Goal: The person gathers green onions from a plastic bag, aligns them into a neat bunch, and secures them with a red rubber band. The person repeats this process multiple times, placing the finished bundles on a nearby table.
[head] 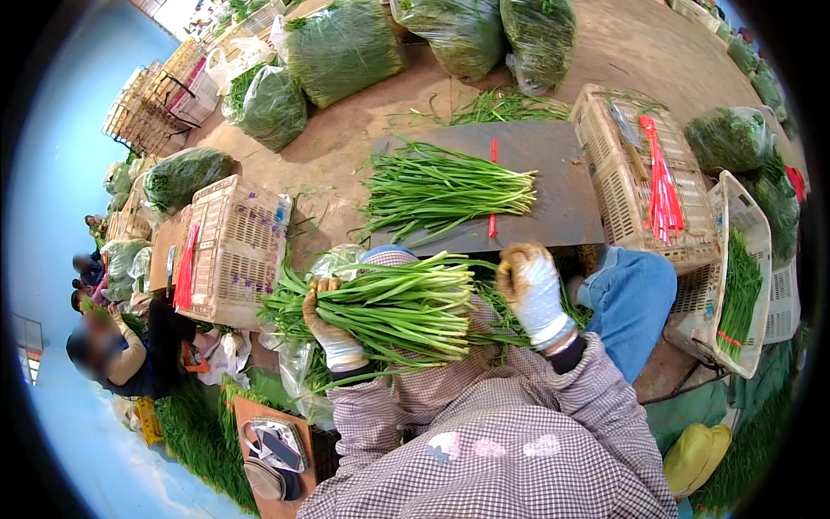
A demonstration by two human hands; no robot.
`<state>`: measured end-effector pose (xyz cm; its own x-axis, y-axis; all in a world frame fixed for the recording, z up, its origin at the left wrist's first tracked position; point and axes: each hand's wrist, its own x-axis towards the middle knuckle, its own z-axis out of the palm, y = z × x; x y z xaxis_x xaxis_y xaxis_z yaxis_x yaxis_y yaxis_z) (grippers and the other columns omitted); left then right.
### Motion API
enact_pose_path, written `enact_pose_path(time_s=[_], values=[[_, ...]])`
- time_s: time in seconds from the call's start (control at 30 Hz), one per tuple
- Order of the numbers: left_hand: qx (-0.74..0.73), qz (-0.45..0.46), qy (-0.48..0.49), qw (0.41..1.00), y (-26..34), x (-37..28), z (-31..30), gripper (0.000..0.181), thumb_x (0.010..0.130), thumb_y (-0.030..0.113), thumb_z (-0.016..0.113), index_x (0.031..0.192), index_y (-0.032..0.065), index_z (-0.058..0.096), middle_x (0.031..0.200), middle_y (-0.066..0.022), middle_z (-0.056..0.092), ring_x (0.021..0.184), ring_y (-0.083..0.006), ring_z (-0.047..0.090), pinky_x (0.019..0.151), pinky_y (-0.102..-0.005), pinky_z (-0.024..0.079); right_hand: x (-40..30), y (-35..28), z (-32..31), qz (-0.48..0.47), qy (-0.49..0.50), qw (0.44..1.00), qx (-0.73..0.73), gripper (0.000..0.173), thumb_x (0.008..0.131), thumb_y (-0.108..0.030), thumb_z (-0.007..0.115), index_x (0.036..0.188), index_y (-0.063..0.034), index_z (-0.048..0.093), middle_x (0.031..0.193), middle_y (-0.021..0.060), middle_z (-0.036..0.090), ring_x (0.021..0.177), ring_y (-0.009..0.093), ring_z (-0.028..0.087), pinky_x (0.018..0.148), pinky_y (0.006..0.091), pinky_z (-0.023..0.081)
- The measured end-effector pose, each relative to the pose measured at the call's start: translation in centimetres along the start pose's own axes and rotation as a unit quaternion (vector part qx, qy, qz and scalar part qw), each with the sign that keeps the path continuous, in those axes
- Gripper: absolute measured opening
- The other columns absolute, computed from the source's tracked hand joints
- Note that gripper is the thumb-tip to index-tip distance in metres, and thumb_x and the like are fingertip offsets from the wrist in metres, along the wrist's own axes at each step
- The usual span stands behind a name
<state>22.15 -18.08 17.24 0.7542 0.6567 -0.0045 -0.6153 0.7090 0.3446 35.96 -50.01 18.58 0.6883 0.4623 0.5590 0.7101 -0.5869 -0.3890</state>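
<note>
My left hand (331,324), in a soiled white glove, grips a loose bunch of garlic chives (402,305) above my lap, pale stem ends pointing right. Beside those ends my gloved right hand (533,292) is curled with its fingertips together, and a thin green leaf runs from the bunch to it. In front of me a second pile of chives (447,185) lies across a dark board (557,162). A red tie strip (493,227) passes beneath that pile, both its ends showing.
Right of the board, an upturned plastic crate (609,175) carries a knife (626,126) and red strips (660,181). A crate (746,194) beyond holds tied chives. Another crate (237,253) stands left, near a seated person (123,357). Bagged greens (343,52) line the far floor.
</note>
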Motion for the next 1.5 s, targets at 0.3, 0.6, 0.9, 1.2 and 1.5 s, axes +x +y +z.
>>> enact_pose_path(time_s=[0.3,0.6,0.9,1.2,1.5], values=[[-0.032,-0.03,-0.047,0.998,0.0,1.1,-2.0,0.015,0.092,0.013,0.063,0.098,0.0108,0.05,0.087,-0.0006,0.05,0.089,-0.0193,0.051,0.09,-0.0356,0.047,-2.1,-0.1,-1.1,0.277,-0.284,0.78,0.485,0.047,0.094,-0.03,0.074,0.131,-0.0015,0.065,0.119,0.0148,0.072,0.106,0.026,0.07,0.093,0.0357,0.055],[-0.055,-0.034,-0.013,0.998,1.0,0.7,-3.3,0.01,0.094,0.015,0.059,0.097,0.0083,0.052,0.089,-0.0035,0.05,0.089,-0.0225,0.052,0.091,-0.039,0.047,-3.2,-1.9,0.6,0.368,-0.09,0.772,0.51,0.016,0.102,-0.015,0.063,0.095,-0.001,0.068,0.083,0.0031,0.067,0.064,0.009,0.058,0.06,0.0242,0.049],[-0.089,-0.049,-0.035,0.994,-0.4,0.9,-2.1,0.01,0.095,0.018,0.055,0.094,0.0102,0.048,0.083,-0.0005,0.045,0.084,-0.0191,0.046,0.089,-0.0354,0.043,-1.8,-4.7,2.8,0.286,-0.307,0.626,0.657,0.05,0.099,-0.021,0.071,0.142,-0.0003,0.055,0.125,0.0116,0.068,0.113,0.019,0.064,0.097,0.0328,0.053],[-0.075,0.007,-0.02,0.997,1.6,1.6,-4.6,0.014,0.089,0.012,0.061,0.098,0.0099,0.05,0.078,-0.0004,0.046,0.078,-0.0174,0.044,0.079,-0.0323,0.044,-4.4,0.6,0.3,0.332,-0.196,0.692,0.61,0.024,0.103,-0.02,0.064,0.113,0.0006,0.071,0.097,0.004,0.071,0.085,0.013,0.065,0.08,0.0272,0.054],[-0.039,-0.01,-0.06,0.997,0.3,1.2,-3.2,0.017,0.093,0.02,0.058,0.104,0.0098,0.049,0.086,-0.001,0.048,0.086,-0.0198,0.047,0.095,-0.036,0.04,-2.9,-6.9,1.2,0.35,-0.164,0.534,0.752,0.048,0.097,-0.013,0.072,0.139,0.0026,0.055,0.126,0.0105,0.066,0.112,0.018,0.064,0.095,0.0301,0.054]])
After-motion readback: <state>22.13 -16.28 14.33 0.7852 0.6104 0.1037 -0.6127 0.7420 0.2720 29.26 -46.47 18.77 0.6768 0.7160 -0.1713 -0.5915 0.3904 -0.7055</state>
